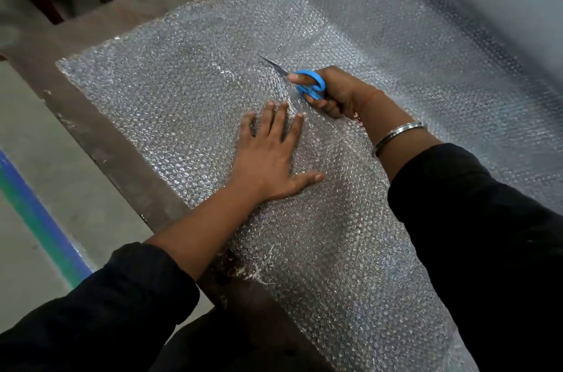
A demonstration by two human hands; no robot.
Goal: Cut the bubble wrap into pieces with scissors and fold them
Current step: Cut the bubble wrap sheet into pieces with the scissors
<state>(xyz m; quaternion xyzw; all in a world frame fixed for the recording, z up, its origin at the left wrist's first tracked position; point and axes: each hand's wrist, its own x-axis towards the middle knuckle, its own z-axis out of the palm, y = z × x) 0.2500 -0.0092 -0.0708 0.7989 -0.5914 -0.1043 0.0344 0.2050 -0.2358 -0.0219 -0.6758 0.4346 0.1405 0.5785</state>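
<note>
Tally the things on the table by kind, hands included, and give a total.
Bubble wrap: 1
Scissors: 1
Hands: 2, left hand and right hand
Bangle: 1
Total: 5

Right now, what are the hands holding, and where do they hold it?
The right hand holds the scissors by their blue handles. The left hand holds nothing; it lies flat on the bubble wrap.
</note>
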